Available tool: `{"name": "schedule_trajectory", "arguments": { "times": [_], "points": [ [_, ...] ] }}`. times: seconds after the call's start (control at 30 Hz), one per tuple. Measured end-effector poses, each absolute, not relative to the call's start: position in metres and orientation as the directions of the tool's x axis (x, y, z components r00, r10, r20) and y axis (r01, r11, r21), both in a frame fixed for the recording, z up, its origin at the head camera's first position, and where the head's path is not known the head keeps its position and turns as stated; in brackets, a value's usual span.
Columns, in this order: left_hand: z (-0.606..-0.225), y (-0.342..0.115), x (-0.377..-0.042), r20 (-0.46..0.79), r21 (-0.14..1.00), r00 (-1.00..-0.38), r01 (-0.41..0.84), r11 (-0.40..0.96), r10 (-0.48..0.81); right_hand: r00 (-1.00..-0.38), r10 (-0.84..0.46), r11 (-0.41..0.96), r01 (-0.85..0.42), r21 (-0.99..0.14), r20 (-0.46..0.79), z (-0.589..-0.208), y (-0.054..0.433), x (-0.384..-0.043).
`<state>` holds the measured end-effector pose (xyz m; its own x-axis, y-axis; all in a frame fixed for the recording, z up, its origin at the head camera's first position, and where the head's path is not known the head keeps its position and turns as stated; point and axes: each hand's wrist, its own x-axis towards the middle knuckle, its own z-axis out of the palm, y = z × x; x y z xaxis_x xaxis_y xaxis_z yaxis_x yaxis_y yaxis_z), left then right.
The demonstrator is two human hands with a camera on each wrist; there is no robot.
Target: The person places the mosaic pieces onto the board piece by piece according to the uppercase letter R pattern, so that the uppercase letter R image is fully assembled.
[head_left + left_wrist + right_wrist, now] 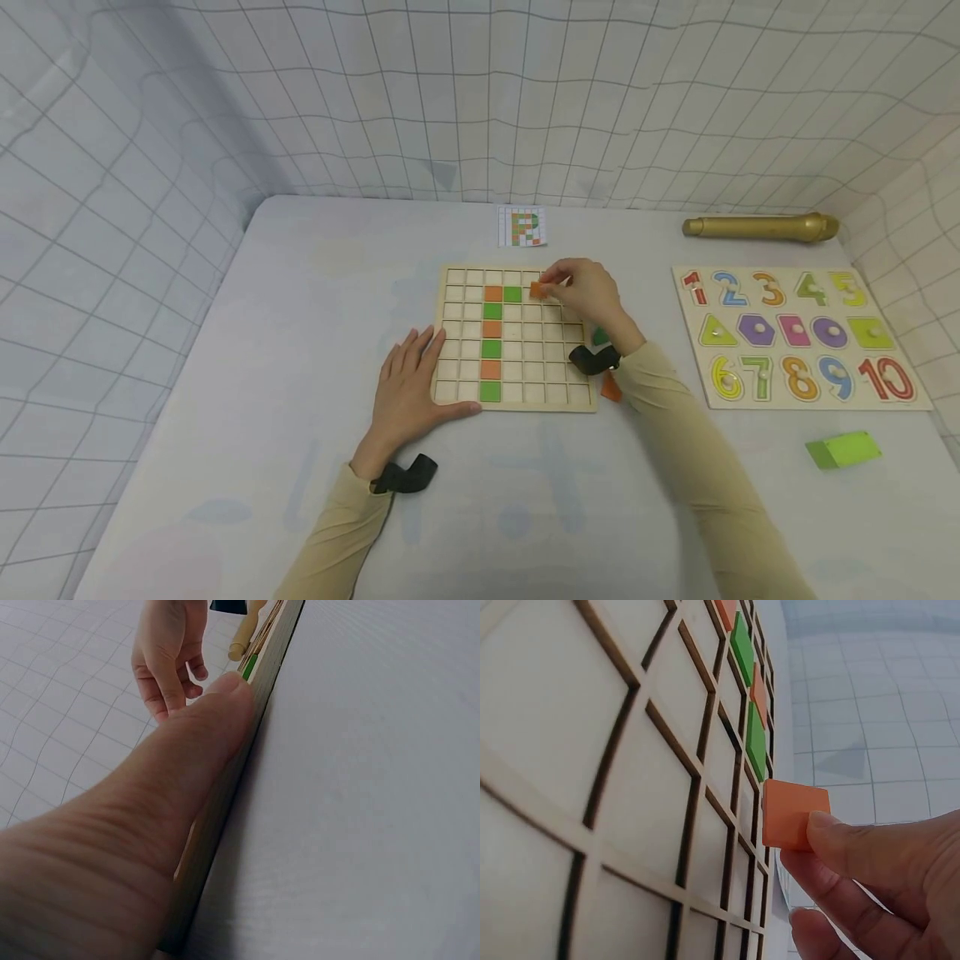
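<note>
A wooden grid board (pixel 534 350) lies flat on the table, with a column of alternating orange and green square tiles and one more green tile (pixel 512 294) beside the top one. My right hand (pixel 588 292) pinches an orange square tile (pixel 789 814) between thumb and fingers, over the upper part of the board. In the right wrist view that tile stands tilted against the grid, near a green tile; contact with the board cannot be told. My left hand (pixel 405 387) rests at the board's left edge with fingers straight, its thumb (pixel 202 720) along the near edge.
A small card (pixel 522 227) with a coloured grid pattern lies behind the board. Loose orange (pixel 611 387) and green (pixel 600 336) pieces lie under the right forearm. To the right are a number-and-shape puzzle (pixel 806 337), a gold microphone (pixel 761 227) and a green block (pixel 843 450).
</note>
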<state>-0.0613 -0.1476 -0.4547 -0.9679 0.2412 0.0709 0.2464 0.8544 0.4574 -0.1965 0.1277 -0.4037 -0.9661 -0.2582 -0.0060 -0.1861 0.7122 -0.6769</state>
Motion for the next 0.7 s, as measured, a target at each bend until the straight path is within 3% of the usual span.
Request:
{"name": "schedule_trajectory", "arguments": {
  "times": [0.23, 0.7],
  "points": [
    [-0.456, -0.147, -0.061, 0.071, 0.454, -0.967, 0.249, 0.856, 0.244, -0.965, -0.256, 0.74, -0.157, -0.654, -0.059, -0.409, 0.118, -0.197],
    [-0.457, -0.148, -0.062, 0.07, 0.443, -0.968, 0.247, 0.862, 0.242, -0.96, -0.277, 0.804, -0.207, -0.558, -0.043, -0.412, 0.114, -0.199]
  ]
}}
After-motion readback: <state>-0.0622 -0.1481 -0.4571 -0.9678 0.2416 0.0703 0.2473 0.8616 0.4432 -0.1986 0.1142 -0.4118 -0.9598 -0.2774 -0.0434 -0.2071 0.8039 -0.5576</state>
